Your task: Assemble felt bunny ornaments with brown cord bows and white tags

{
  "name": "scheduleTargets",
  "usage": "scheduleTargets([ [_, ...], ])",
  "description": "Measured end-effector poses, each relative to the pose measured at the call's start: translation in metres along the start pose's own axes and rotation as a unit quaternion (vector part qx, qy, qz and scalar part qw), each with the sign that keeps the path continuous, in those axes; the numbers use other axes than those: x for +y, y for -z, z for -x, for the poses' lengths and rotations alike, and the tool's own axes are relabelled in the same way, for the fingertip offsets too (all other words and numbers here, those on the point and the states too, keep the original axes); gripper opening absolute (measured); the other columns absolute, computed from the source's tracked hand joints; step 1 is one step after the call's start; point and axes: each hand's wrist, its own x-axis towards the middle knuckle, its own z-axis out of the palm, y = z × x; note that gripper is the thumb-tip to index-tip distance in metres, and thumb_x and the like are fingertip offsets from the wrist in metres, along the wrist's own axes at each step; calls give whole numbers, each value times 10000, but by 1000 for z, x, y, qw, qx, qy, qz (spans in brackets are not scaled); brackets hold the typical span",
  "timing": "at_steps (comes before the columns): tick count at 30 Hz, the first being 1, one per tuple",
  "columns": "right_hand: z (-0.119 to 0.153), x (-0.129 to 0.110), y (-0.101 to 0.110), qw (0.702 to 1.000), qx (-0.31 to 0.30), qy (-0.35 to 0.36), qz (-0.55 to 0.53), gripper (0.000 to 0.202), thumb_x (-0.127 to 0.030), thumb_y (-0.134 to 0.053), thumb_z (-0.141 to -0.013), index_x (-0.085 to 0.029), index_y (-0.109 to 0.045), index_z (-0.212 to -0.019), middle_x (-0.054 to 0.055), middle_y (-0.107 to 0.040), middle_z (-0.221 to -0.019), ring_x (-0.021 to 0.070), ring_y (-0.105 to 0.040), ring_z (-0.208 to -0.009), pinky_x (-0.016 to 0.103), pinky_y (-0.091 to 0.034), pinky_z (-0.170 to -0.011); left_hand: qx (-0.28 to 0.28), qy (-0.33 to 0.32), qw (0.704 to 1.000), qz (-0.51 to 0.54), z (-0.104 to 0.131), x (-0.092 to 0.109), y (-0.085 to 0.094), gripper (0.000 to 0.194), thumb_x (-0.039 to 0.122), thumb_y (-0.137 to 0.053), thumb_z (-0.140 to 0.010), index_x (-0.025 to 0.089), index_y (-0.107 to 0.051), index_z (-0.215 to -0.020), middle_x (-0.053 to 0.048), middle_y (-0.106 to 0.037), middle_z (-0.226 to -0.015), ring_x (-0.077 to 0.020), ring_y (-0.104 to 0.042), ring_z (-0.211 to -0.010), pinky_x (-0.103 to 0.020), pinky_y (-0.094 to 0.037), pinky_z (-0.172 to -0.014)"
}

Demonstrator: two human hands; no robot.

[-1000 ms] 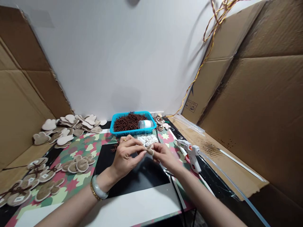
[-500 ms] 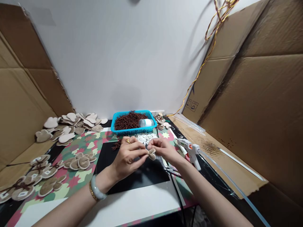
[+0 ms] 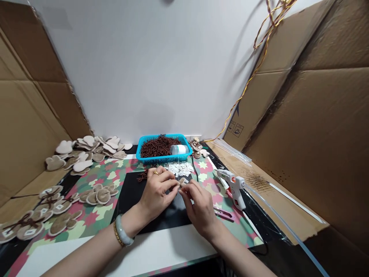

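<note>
Over the black mat (image 3: 131, 204), my left hand (image 3: 160, 192) pinches a small tan plush piece (image 3: 182, 181) between thumb and fingers. My right hand (image 3: 201, 206) closes on the same piece from the right, fingertips against it. Both hands cover most of it; a bit with a small white label shows above the fingertips. Just beyond lies a heap of small white labels (image 3: 180, 168), with brown cord pieces (image 3: 143, 176) to its left. On the right, a white hot glue gun (image 3: 232, 184) stands near a pink-handled tool (image 3: 224, 213).
A blue basket (image 3: 191, 151) at the back holds brown cord bits and a clear jar (image 3: 178, 149). Tan and white plush pieces (image 3: 82, 165) pile up back left; labelled ones with brown bows (image 3: 29, 229) lie front left. Cardboard walls (image 3: 325, 127) flank the table. Clear glue sticks (image 3: 235, 151) lie right.
My right hand has turned and moved down, its fingers now pointing up at the plush piece. The piece has shifted slightly up between my fingertips. The labels and the pink-handled tool show more.
</note>
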Motion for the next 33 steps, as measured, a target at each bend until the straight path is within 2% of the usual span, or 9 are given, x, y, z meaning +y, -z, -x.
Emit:
scheduleTargets([
  [4, -35, 7, 19, 997, -65, 27, -6, 160, -192, -497, -970, -202, -539, -816, 46, -587, -827, 175, -551, -761, 279, -423, -669, -31, -51, 998, 7, 8, -5, 5, 121, 139, -637, -865, 226, -721, -869, -35, -711, -936, -201, -592, -893, -422, -390, -873],
  [7, -64, 15, 26, 978, -190, 71, 45, 185, -62, -495, -918, -190, -606, -991, 73, -646, -1011, 197, -569, -933, 319, -447, -803, -55, -95, 994, 15, 12, -13, 8, 143, 110, -610, -875, 208, -704, -919, -67, -693, -1039, -209, -608, -973, -406, -450, -916],
  [10, -84, 20, 19, 937, -306, 121, 115, 246, 33, -529, -824, -179, -655, -815, 42, -650, -803, 194, -551, -815, 298, -422, -713, -79, -105, 991, 16, 17, -23, 9, 165, 94, -580, -891, 192, -683, -973, -85, -686, -1070, -201, -632, -958, -359, -510, -854],
  [12, -90, 19, 12, 924, -329, 133, 142, 274, 31, -572, -803, -182, -610, -634, 29, -598, -673, 191, -527, -752, 284, -382, -631, -89, -92, 991, 25, 19, -27, 9, 163, 90, -562, -900, 187, -675, -966, -84, -687, -1038, -189, -640, -911, -329, -529, -795],
  [16, -93, 14, 3, 925, -309, 143, 172, 325, 32, -606, -778, -195, -548, -553, 19, -560, -629, 180, -494, -699, 285, -330, -577, -90, -71, 992, 46, 21, -30, 7, 147, 93, -551, -910, 180, -669, -920, -81, -675, -961, -180, -623, -853, -311, -536, -751],
  [21, -93, 14, 4, 919, -319, 152, 177, 374, 37, -639, -722, -211, -479, -491, -10, -477, -550, 158, -409, -594, 305, -329, -592, -114, -98, 988, 19, 17, -30, 4, 168, 83, -523, -913, 162, -662, -863, -86, -650, -881, -186, -599, -803, -311, -526, -699],
  [26, -89, 16, 1, 931, -280, 151, 177, 267, 25, -617, -759, -193, -539, -625, 27, -548, -685, 189, -464, -694, 305, -355, -608, -95, -116, 989, 7, 15, -33, -3, 182, 69, -519, -905, 154, -678, -928, -92, -647, -880, -196, -600, -811, -319, -527, -703],
  [30, -69, 18, -7, 959, -200, 120, 162, 192, -33, -545, -869, -177, -560, -744, 56, -557, -806, 209, -480, -793, 310, -395, -658, 1, 23, 997, 71, 14, -34, -9, 138, 82, -585, -862, 160, -698, -845, -74, -654, -870, -164, -623, -764, -278, -526, -672],
  [33, -51, 18, -16, 980, -116, 100, 125, 239, -54, -460, -926, -184, -550, -747, 60, -543, -802, 208, -466, -788, 313, -398, -667, 52, 148, 980, 120, 13, -33, -16, 93, 119, -645, -811, 170, -715, -778, -51, -671, -810, -153, -626, -697, -258, -506, -609],
])
